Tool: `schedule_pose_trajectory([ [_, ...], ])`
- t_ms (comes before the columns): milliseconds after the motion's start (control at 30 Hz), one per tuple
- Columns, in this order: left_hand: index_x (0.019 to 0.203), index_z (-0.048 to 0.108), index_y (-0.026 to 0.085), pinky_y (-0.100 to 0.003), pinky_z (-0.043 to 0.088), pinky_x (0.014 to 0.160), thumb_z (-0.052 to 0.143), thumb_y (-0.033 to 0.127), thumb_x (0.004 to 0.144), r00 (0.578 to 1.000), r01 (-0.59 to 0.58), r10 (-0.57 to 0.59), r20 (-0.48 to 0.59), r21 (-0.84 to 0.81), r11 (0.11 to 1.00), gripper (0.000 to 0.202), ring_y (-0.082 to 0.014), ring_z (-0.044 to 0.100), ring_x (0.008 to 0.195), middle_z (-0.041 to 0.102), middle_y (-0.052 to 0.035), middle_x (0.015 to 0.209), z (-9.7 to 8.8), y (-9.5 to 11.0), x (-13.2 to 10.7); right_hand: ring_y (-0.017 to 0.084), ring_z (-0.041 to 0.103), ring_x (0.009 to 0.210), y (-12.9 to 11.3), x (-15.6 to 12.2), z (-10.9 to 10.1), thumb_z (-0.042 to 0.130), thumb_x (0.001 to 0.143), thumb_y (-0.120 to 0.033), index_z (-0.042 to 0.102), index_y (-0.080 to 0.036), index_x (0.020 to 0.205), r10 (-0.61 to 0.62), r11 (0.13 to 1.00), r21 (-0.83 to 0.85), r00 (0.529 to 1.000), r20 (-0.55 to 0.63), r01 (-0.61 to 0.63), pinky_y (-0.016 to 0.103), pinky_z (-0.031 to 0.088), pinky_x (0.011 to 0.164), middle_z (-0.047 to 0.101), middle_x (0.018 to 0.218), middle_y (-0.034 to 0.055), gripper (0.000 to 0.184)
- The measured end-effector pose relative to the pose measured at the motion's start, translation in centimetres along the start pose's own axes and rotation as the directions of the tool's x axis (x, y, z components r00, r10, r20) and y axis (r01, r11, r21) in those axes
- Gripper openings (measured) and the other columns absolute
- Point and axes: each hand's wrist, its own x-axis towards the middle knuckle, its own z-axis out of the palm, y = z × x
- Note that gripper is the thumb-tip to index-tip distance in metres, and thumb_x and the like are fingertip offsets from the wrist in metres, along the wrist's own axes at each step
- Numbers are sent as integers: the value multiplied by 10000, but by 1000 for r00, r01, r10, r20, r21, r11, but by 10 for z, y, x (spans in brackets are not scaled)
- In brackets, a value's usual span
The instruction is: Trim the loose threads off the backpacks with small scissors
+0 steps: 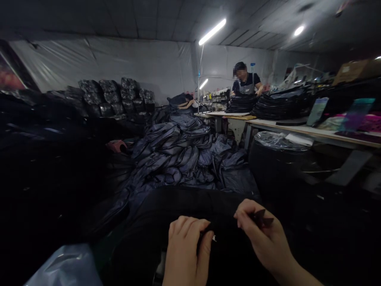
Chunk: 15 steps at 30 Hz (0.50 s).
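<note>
The left hand (190, 246) seems to pinch smooth black cloth (190, 202) spread in front; the right hand (262, 234) curls around a dark, pointed tool (264, 219). Best keep the cloth taut, points turned clear.

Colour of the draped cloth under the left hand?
Black draped cloth, best seen in the head view.

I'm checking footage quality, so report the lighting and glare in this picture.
In the head view, the long white tube lamp looks washed out against a dim room; in the head view, shiny black plastic-wrapped bundles catch highlights; in the head view, the black fabric around the bare left hand loses detail in shadow.
</note>
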Motion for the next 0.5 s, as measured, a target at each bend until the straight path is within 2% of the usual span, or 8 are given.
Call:
schedule_pose_trajectory([
  [67,944,593,220,-389,445,778,504,185,858,1000,1,-1,4,0,1000,129,-210,547,867,638,-44,897,0,0,0,107,492,617,0,0,0,505,892,-244,574,-204,759,-24,999,-32,1000,-11,24,217,408,556,522,679,-13,155],
  [133,944,594,221,-391,444,782,503,187,858,1000,3,-3,3,0,1000,130,-211,550,870,640,-42,899,0,0,0,111,540,652,0,-1,3,553,863,-199,611,-227,896,-104,993,-60,994,16,105,215,443,586,568,736,-7,72],
  [233,933,598,219,-386,447,765,499,195,859,1000,-1,1,4,-1,1000,126,-214,554,853,644,-46,885,-1,-1,1,120,594,714,4,-1,8,595,822,-140,588,-267,1103,-262,959,-82,959,104,271,210,482,586,608,901,27,309],
  [333,932,599,218,-386,440,762,482,199,869,1000,-14,14,22,-3,1000,134,-213,558,842,647,-48,879,-2,-1,1,144,625,793,9,0,10,564,828,-124,590,-297,1171,-346,923,-105,916,204,371,235,520,644,620,1001,50,385],
  [400,945,603,219,-388,431,770,462,198,880,999,-29,29,43,-3,1000,156,-209,561,842,650,-47,880,-4,-1,0,160,637,798,12,2,9,540,848,-159,634,-301,1132,-315,927,-131,919,237,351,255,531,675,649,962,44,331],
  [500,937,614,223,-377,422,753,435,212,897,997,-34,34,65,1,999,185,-204,560,821,645,-48,862,-6,-1,-1,150,632,652,12,7,7,550,861,-268,702,-294,1017,-179,965,-145,953,243,218,230,519,558,667,774,20,219],
])
